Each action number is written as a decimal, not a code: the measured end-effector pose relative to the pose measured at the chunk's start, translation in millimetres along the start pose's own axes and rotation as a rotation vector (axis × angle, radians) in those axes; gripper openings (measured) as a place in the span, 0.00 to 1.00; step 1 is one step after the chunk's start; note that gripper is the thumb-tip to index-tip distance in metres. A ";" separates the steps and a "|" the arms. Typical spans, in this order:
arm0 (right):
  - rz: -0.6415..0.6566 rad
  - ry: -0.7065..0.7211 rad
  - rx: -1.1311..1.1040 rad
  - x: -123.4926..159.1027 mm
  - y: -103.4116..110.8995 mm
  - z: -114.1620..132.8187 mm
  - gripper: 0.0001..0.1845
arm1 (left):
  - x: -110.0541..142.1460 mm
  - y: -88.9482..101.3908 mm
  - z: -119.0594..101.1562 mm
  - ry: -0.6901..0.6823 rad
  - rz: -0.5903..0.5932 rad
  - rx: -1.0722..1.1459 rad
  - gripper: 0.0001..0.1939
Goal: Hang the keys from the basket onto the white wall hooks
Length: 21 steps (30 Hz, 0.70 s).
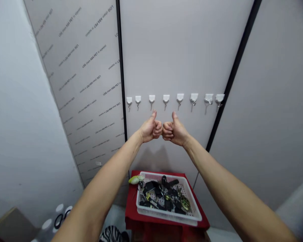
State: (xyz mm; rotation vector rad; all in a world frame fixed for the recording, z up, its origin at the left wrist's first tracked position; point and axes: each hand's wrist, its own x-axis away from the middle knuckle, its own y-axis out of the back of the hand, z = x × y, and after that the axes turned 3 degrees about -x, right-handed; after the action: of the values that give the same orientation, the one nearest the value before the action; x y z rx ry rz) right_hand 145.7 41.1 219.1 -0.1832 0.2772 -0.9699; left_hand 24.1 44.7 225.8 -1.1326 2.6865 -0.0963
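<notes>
Both my arms reach forward, and my fists meet knuckle to knuckle in front of the pale panel. My left hand [150, 128] is curled closed with its thumb pointing up, and nothing shows in it. My right hand [175, 130] mirrors it, fingers folded in and thumb raised, also with nothing visible inside. Just above the thumbs, a row of several white hooks [166, 98] with metal prongs is fixed across the panel. Below my hands, a white plastic basket [197, 215] holds a jumble of dark keychains and key-like pieces [164, 195].
The basket rests on a red-covered stool [130, 210], with a yellow-green item [134, 180] by its left corner. Black strips [122, 67] divide the wall panels. At the lower left are white-capped bottles [46, 224], scissors [58, 221] and a cardboard box [13, 223].
</notes>
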 end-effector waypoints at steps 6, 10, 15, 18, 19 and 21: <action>-0.017 -0.068 0.032 2.0 -6.2 -17.3 0.29 | 14.4 5.7 13.5 0.035 -0.015 -0.012 0.28; -0.016 -0.119 0.025 -0.1 -7.0 -38.2 0.29 | 22.4 11.1 30.1 0.090 -0.087 -0.040 0.28; -0.119 -0.184 0.157 8.0 -4.2 -100.0 0.27 | 48.3 18.9 90.4 0.143 -0.328 -0.198 0.26; -0.252 -0.213 0.438 23.1 5.4 -152.9 0.22 | 77.5 26.0 142.3 0.113 -0.652 -0.575 0.17; -0.288 -0.216 0.550 28.9 10.0 -169.1 0.20 | 88.3 28.2 158.1 0.095 -0.758 -0.699 0.13; -0.305 -0.212 0.761 39.4 19.5 -194.7 0.17 | 108.5 31.6 183.2 0.071 -0.896 -0.867 0.08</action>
State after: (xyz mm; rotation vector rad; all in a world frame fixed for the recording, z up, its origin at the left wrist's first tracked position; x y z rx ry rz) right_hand 121.2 13.3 22.9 0.3779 -0.3316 -1.2834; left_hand -29.3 -5.8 23.4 -2.5071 2.0207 0.9646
